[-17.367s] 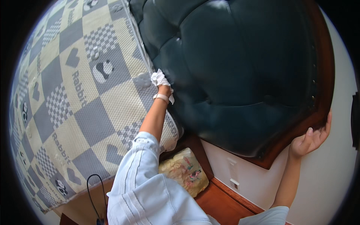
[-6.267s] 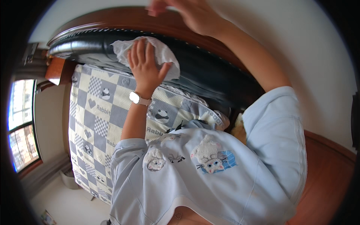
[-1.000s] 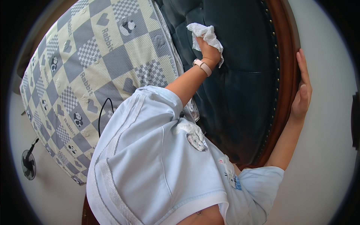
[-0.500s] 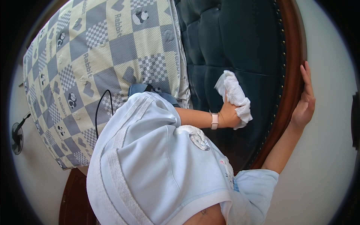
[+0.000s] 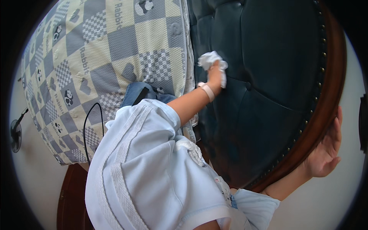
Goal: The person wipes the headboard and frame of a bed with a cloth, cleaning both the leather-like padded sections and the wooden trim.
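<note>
My left hand (image 5: 215, 79), with a pale band on its wrist, is closed on a crumpled white cloth (image 5: 210, 59). The cloth lies against the dark tufted upholstery of a headboard (image 5: 281, 46), close to the edge of the mattress. At the right, my right hand (image 5: 324, 151) is open, its fingers extended and its palm partly showing. It rests beside the outer edge of the headboard's brown wooden frame (image 5: 337, 69); part of that hand is hidden behind the frame.
A mattress (image 5: 122, 46) with a grey and cream checked cover fills the left side. A black cable (image 5: 85, 128) loops in front of it. At the far left is a dark fan (image 5: 16, 134), and below the mattress stands a reddish-brown wooden piece (image 5: 73, 195). Studs line the frame.
My left hand has moved with the cloth up and left across the upholstery, toward the mattress. My right hand has shifted lower along the frame and turned. The view has moved too.
</note>
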A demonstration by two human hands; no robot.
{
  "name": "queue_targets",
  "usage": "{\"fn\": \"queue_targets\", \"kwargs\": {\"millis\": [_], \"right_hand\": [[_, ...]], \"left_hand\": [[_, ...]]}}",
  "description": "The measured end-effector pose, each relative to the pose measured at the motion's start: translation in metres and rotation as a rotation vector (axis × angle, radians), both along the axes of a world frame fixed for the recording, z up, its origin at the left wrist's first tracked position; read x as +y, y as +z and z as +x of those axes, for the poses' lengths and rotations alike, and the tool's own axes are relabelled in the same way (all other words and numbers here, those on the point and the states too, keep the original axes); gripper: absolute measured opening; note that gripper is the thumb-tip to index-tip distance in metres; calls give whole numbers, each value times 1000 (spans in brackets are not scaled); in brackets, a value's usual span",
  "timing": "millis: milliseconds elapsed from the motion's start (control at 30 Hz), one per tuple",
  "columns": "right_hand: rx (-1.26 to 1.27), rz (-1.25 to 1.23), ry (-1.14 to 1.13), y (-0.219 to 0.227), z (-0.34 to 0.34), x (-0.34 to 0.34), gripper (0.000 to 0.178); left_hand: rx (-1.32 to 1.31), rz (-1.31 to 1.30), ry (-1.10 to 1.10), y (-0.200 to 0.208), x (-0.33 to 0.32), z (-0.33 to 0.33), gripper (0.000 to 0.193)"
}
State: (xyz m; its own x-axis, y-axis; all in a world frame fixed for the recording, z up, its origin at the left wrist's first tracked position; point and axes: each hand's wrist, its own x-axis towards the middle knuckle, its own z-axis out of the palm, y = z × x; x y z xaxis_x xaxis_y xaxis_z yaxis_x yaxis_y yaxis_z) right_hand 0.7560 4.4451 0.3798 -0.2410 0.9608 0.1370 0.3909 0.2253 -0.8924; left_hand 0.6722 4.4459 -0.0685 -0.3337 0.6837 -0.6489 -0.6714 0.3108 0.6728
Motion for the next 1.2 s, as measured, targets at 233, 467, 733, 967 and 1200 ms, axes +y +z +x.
{"fn": "queue_targets", "kwargs": {"millis": [233, 467, 733, 967, 1200], "right_hand": [[-12, -27, 48, 5, 4, -3, 69], [49, 18, -5, 3, 11, -6, 71], [-120, 39, -81, 20, 17, -21, 66], [78, 84, 137, 10, 27, -9, 69], [156, 294, -196, 12, 21, -19, 46]], "left_hand": [[54, -353, -388, -85, -54, 38, 70], [434, 196, -333, 208, -55, -17, 70], [402, 378, -366, 110, -23, -20, 82], [-166, 191, -256, -91, -6, -7, 56], [-674, 22, -35, -268, -38, -6, 36]]}}
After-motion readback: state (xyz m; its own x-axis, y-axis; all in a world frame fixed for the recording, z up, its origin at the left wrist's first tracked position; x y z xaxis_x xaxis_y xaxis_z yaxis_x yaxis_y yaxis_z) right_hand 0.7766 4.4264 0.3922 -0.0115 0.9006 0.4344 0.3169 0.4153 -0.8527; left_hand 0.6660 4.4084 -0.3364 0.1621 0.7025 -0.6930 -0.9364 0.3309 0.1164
